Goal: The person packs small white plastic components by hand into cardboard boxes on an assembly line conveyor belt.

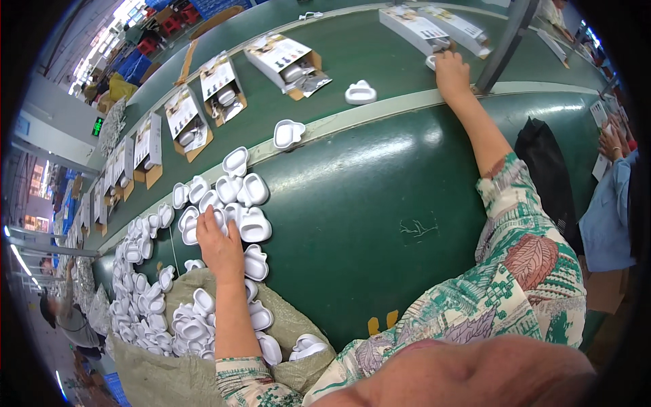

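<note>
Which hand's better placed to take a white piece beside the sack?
Left hand, likely: it's among the white pieces beside the sack. The right hand is stretched away, near a box.

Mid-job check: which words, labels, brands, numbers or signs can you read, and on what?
White-and-brown open cardboard boxes: printed, too small to read.
Lit green rectangular sign: too small to read.
Thin white scribble on the glossy green tabletop: no words I can make out.

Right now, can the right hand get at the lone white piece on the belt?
Likely yes: the white piece sits left of the right hand, nothing tall between them; the metal post is on the other side.
</note>
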`<state>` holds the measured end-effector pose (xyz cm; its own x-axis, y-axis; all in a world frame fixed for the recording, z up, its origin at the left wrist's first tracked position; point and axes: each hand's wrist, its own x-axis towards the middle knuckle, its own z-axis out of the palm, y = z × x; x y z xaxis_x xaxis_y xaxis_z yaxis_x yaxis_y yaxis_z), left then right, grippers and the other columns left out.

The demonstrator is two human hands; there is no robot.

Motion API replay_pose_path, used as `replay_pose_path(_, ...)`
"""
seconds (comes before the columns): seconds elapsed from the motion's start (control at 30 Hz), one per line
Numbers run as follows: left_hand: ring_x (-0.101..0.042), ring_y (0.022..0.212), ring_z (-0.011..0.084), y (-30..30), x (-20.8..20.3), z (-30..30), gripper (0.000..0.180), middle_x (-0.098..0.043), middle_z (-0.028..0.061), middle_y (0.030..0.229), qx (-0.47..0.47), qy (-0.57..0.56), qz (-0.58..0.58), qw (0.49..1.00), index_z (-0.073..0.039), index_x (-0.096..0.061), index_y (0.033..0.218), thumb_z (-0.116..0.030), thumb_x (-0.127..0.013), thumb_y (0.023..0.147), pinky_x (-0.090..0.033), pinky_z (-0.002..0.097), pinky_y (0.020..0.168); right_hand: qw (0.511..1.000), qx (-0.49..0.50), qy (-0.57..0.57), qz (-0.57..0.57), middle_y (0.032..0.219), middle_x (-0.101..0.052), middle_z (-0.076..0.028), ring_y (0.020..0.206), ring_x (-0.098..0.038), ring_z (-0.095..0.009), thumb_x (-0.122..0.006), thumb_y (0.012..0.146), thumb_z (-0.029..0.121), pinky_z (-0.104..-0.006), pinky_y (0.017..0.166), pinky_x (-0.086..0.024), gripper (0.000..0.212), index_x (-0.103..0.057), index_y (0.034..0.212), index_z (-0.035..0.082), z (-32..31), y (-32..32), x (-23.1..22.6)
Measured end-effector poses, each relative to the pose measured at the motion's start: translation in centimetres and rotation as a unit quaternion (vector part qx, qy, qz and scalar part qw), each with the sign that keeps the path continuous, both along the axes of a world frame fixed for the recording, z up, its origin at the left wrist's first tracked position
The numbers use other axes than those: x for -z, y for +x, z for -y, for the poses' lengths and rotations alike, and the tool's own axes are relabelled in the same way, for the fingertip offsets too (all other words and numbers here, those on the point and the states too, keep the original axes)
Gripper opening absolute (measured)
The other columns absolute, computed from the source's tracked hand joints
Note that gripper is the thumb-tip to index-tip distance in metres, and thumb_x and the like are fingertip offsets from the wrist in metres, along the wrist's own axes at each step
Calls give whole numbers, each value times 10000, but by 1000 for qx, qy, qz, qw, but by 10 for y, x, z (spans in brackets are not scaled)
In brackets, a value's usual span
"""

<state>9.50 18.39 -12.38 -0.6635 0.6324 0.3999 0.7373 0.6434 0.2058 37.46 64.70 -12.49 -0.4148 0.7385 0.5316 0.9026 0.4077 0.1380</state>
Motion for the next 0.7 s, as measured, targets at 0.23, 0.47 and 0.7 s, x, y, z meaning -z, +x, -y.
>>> replay_pose_path(0.23, -445, 1150, 363, -2, 4, 6, 488, -453, 211, 1258, -21, 1, -4, 1000, -59, -451, 1261, -175, -604, 813, -398, 420, 940, 903, -430, -2, 5, 940, -559, -93, 941, -541, -268, -566, 751, 94, -386, 755, -462, 82, -603, 821, 72, 58, -115, -24)
replay_pose_path(0.47, -441, 1159, 353, -1, 7, 6, 486, -448, 189, 1267, -14, 6, 12, 1000, -74, -454, 1261, -174, -605, 810, -400, 409, 943, 939, -327, 94, -47, 939, -573, -78, 940, -561, -266, -604, 753, 144, -388, 715, -477, 130, -586, 870, 90, 9, -172, -16)
replay_pose_path(0.7, -454, 1136, 378, 4, 12, -16, 477, -470, 223, 1232, -5, 17, -19, 1000, -27, -461, 1238, -162, -603, 803, -388, 420, 952, 981, -170, -92, 13, 909, -584, -104, 902, -573, -283, -637, 764, 255, -454, 715, -484, 192, -623, 838, 79, 36, -14, -8)
